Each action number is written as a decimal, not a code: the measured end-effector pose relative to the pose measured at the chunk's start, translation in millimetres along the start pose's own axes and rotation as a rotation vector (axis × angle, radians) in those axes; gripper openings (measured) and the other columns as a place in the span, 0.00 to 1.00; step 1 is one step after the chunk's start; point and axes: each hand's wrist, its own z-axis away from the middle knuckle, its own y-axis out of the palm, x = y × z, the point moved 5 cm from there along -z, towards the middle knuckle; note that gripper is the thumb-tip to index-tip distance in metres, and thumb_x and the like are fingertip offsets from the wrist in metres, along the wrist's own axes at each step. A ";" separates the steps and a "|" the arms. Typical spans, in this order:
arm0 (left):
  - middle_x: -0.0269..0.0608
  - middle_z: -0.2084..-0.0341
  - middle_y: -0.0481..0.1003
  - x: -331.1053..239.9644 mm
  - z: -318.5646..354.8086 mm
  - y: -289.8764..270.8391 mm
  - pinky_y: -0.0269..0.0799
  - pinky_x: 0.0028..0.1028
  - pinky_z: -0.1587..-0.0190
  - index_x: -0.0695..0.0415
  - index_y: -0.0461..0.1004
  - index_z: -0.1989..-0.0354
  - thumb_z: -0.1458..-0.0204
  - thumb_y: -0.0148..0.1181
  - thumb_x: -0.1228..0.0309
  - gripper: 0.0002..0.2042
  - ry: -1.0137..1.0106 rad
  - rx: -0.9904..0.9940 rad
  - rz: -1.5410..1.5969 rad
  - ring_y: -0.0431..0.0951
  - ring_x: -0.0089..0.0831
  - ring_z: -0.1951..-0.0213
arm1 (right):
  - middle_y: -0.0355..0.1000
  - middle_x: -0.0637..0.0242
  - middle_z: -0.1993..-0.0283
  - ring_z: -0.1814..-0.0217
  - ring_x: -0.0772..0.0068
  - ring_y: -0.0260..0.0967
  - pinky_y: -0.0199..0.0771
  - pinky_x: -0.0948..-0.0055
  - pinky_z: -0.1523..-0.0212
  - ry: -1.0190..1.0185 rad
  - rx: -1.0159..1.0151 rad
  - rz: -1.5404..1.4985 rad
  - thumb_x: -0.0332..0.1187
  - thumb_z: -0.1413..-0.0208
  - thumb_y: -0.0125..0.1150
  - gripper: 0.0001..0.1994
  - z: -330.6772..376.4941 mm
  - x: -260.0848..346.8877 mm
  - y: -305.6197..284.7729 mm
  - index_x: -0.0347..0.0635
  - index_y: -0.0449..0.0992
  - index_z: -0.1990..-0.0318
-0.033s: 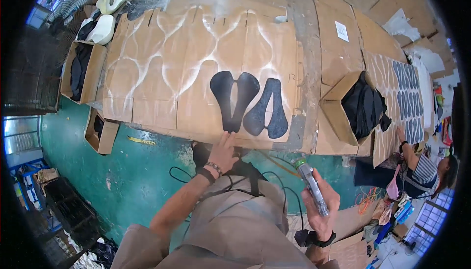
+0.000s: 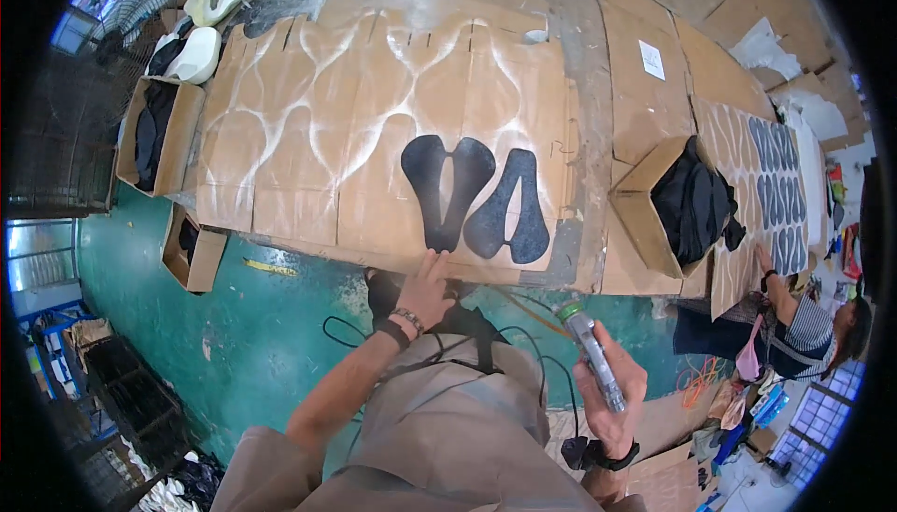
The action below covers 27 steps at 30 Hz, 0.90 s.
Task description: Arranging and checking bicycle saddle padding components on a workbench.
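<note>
Green-painted floor (image 2: 140, 250) ran through a cluttered workroom, beneath a long work surface topped with one large brown cardboard sheet (image 2: 383, 204) marked by curving white outlines. Two flat, black, saddle-shaped pads lay on that sheet near its front edge, just beside each other. On the first, the left black pad (image 2: 427, 180), two rounded lobes faced away from the person and the narrow end pointed toward them; the second, the right black pad (image 2: 530, 208), lay the other way round, narrow end away. Each had one slit down its middle.

Two bare hands reached in from below. The left hand (image 2: 427, 295), with a bracelet and a dark band at its wrist, had its fingers stretched out, fingertips at the narrow end of the left black pad; whether it also pinched the pad could not be told. The right hand (image 2: 617, 383), with one black strap at the wrist, was closed around one silver, tube-shaped tool with a green end (image 2: 594, 358), held off the sheet, in front of the work surface.

Three open cardboard boxes held black material: two at the left, an upper box (image 2: 182, 143) and a lower box (image 2: 207, 260), and one right-hand box (image 2: 635, 199). Two white moulded pieces (image 2: 194, 57) sat at the far left. At the far right, one co-worker in a striped top (image 2: 811, 325) rested a hand on a second cardboard sheet (image 2: 733, 274) bearing three rows of dark pieces.
</note>
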 end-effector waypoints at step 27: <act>0.46 0.22 0.47 -4.1 -2.2 -0.8 0.71 0.44 0.37 0.68 0.80 0.52 0.48 0.68 0.55 0.26 -0.058 0.114 0.012 0.43 0.50 0.21 | 0.77 0.52 0.66 0.68 0.56 0.75 0.75 0.66 0.62 -0.175 0.181 -0.070 0.20 0.59 0.69 0.32 13.7 -17.7 -0.8 0.33 0.77 0.39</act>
